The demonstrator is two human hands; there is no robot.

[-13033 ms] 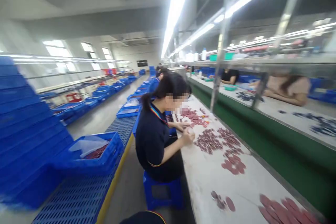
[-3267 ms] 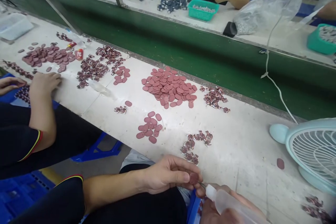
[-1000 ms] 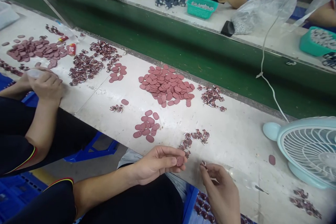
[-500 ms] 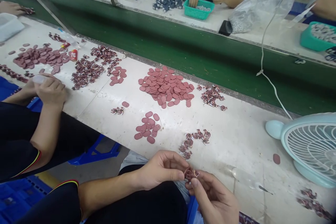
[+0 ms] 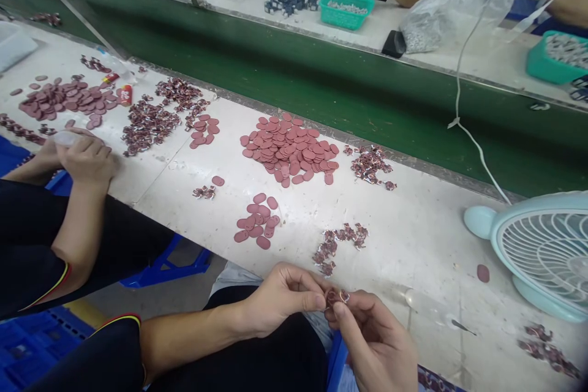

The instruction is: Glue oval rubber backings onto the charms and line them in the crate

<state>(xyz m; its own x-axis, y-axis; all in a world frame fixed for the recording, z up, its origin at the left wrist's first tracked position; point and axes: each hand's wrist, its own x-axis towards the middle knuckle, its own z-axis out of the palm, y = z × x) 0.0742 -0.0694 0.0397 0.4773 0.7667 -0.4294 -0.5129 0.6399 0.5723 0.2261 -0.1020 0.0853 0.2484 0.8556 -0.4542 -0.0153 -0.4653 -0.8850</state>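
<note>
At the table's near edge, my left hand (image 5: pixel 280 297) and my right hand (image 5: pixel 379 337) meet, fingertips pinching a small dark-red part with pale wire-like loops (image 5: pixel 337 299) between them. Just beyond my fingers lies a curved row of similar small parts (image 5: pixel 328 248). Flat reddish oval pieces (image 5: pixel 258 220) form a loose cluster to the left of that row. Farther back sits a large heap of the same ovals (image 5: pixel 291 150), with a pile of small dark-red parts (image 5: pixel 370 165) to its right.
A pale blue fan (image 5: pixel 546 251) stands at the right, near a clear bottle (image 5: pixel 432 309) and a single oval (image 5: pixel 482 273). A neighbouring person's hand (image 5: pixel 87 156) is at the left. Across the green divider (image 5: pixel 321 79), another person works behind a green basket (image 5: pixel 346 10).
My hands have barely moved, and the small part between them is turned slightly. Across the divider, the person's hand has come out of the green basket and up to the other hand.
</note>
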